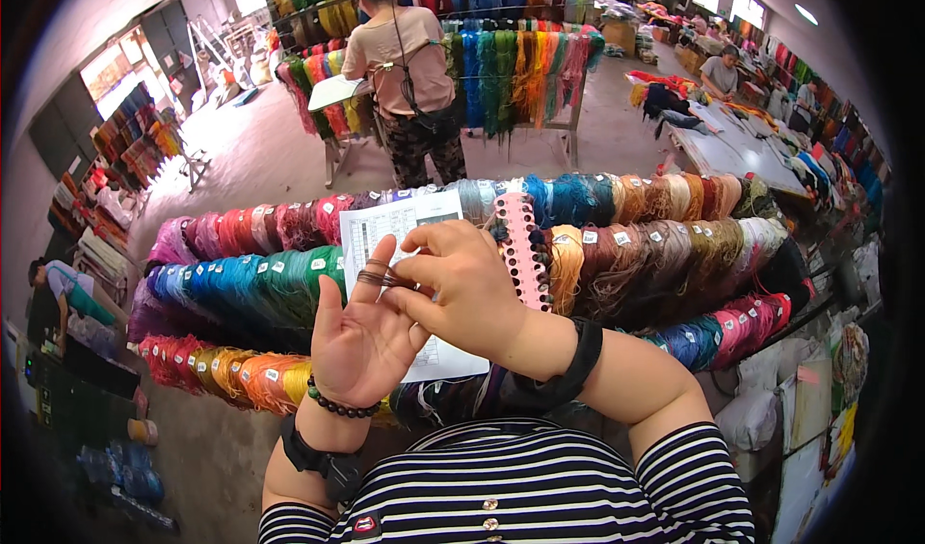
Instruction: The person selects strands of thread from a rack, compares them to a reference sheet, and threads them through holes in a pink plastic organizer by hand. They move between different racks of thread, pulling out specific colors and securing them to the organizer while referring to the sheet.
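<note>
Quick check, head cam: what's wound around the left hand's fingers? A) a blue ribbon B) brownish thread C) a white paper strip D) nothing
B: thin brownish thread loops around the raised fingers of the left hand, and the right hand pinches it beside them, in front of the printed sheet and the pink perforated card.

The right hand (pixel 472 284) winds brown thread (pixel 378 277) around fingers of the raised left hand (pixel 361 337) above yarn racks (pixel 270 284).
</note>
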A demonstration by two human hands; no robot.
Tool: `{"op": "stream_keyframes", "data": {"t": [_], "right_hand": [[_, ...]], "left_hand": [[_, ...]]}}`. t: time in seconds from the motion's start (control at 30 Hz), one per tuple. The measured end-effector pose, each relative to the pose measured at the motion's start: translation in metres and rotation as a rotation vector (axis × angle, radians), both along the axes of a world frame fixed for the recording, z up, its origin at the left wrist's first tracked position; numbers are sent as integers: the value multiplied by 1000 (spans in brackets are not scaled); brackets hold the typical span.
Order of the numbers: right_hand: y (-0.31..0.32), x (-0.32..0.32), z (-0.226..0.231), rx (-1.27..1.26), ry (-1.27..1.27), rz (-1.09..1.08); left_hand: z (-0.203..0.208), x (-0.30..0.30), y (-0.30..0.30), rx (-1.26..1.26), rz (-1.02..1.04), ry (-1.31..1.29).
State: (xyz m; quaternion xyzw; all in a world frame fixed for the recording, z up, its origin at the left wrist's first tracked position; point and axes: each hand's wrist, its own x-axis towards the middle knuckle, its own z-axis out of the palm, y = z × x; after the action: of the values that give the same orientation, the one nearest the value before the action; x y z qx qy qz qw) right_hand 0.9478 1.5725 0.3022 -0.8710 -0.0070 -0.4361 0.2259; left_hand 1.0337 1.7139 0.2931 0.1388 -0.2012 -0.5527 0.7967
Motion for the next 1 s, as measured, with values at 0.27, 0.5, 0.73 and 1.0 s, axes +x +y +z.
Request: {"op": "stream_keyframes", "data": {"t": [0.27, 0.5, 0.73, 1.0], "right_hand": [[-34, -48, 47, 1127, 358, 620], [-118, -139, 152, 847, -79, 500], [-172, -247, 243, 735, -139, 431], [-212, -326, 272, 662, -391, 114]], "left_hand": [[-71, 94, 11, 171, 88, 238], [-103, 102, 22, 308, 9, 243], [-116, 76, -10, 410, -125, 208], [-91, 50, -17, 758, 1, -372]]}}
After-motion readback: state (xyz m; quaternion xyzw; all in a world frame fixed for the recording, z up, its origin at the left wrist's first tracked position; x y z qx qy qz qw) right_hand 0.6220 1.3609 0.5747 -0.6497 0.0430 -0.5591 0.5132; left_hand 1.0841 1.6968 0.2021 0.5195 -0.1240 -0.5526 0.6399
